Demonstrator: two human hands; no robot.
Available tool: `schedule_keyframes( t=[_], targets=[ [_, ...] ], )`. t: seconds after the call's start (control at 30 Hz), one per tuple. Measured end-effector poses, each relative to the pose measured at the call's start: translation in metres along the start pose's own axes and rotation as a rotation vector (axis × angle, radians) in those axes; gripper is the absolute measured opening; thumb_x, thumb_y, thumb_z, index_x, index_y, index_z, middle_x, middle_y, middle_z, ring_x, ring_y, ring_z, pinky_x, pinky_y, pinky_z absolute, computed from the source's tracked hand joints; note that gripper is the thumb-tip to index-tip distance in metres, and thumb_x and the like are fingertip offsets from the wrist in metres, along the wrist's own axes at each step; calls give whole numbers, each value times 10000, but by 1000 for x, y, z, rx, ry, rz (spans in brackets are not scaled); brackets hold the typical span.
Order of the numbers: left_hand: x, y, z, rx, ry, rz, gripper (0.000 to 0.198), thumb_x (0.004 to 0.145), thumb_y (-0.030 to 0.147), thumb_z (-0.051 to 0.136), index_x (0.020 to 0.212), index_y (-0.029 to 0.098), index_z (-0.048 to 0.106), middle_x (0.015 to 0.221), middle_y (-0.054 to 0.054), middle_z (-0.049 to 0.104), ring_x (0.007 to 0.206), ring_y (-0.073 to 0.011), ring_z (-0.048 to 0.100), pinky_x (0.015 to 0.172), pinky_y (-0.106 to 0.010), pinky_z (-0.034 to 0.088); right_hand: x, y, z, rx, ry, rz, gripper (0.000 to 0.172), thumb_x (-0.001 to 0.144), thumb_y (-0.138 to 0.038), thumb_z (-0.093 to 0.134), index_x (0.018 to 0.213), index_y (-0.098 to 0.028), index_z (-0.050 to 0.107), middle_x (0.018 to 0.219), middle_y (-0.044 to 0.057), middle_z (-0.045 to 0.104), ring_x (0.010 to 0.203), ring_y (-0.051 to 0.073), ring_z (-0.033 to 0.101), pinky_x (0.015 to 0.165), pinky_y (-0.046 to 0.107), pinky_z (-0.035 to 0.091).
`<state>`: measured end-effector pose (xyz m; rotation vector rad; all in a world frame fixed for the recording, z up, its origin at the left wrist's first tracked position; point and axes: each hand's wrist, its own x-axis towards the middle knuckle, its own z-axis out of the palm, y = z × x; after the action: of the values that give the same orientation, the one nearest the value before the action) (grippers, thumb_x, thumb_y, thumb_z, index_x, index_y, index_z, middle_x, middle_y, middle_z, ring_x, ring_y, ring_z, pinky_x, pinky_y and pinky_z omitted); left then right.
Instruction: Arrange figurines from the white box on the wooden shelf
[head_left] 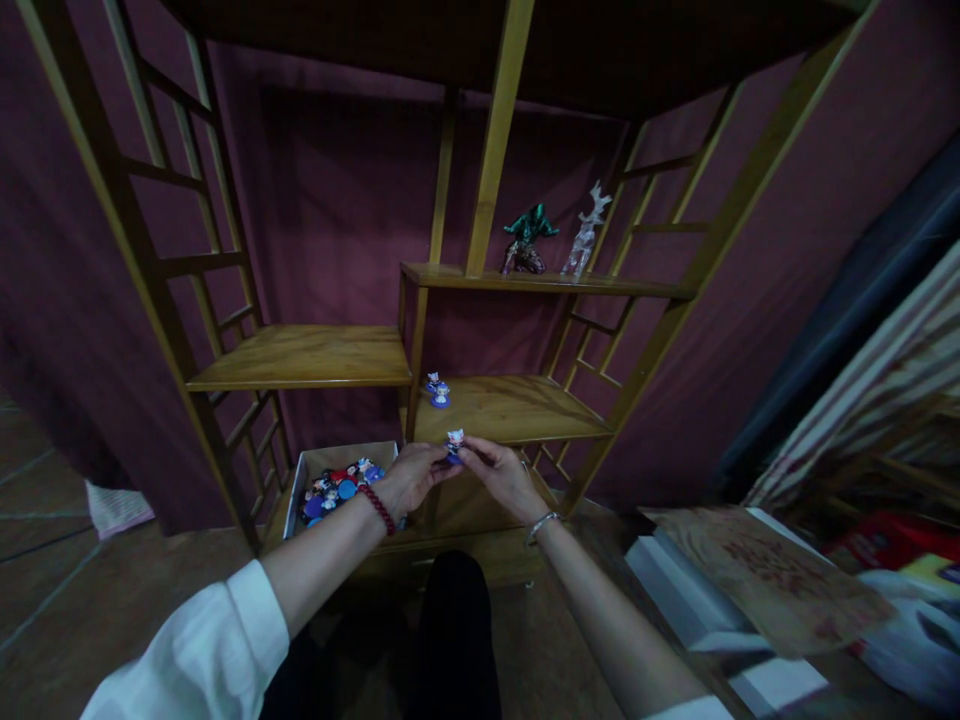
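Between my two hands is a small cat-eared figurine [454,443] with a white head and a bluish base, held upright in front of the shelf unit. The fingertips of my left hand [411,476] pinch it from the left. From the right, my right hand [507,478] grips it with thumb and fingers. Just beyond, two similar figurines stand at the left end of the middle shelf [517,405]: a white one on a blue base [440,395] and another [432,381] behind it. Left of my hands, an open box [298,490] holds several more small colourful figurines [341,487].
On the upper right shelf [465,275] stand a green figure [528,240] and a clear deer figure [586,232]. A left shelf [315,355] sits above the box. Wooden uprights [495,150] divide the unit. Flat boards and white boxes [690,590] lie at the lower right.
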<state>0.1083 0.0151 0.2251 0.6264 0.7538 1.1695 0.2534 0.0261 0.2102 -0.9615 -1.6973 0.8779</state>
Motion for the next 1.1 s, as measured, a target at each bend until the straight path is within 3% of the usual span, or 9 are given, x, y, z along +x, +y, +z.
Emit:
schedule_keyframes(
  t=[0.27, 0.57, 0.77, 1.1],
  targets=[
    [12, 1, 15, 3, -32, 29, 89, 656, 21, 585, 583, 72, 580, 625, -55, 622, 621, -115, 586, 754, -337, 498, 15, 1, -11, 121, 13, 12, 249, 667, -331, 600, 882, -211, 632, 913, 9, 665, 840, 160, 604, 811, 294, 466],
    [37, -2, 26, 14, -21, 51, 86, 623, 9, 597, 567, 72, 577, 599, -46, 613, 612, -124, 589, 762, -360, 485, 32, 9, -22, -4, 109, 2, 199, 678, -327, 576, 824, -210, 642, 855, 17, 672, 777, 162, 609, 755, 291, 481],
    [59, -3, 35, 28, -9, 48, 96, 627, 1, 579, 573, 79, 560, 587, -40, 608, 594, -116, 584, 734, -331, 495, 44, 18, -35, 24, 56, -7, 248, 685, -343, 569, 880, -202, 628, 894, 22, 665, 817, 161, 607, 791, 297, 472],
    [80, -2, 51, 106, 109, 40, 128, 710, -4, 484, 649, 108, 502, 578, -14, 586, 522, -87, 553, 677, -293, 500, 60, 33, -53, 197, -45, 63, 418, 551, -348, 687, 931, -189, 614, 941, 36, 658, 885, 188, 600, 851, 353, 454]
  ],
)
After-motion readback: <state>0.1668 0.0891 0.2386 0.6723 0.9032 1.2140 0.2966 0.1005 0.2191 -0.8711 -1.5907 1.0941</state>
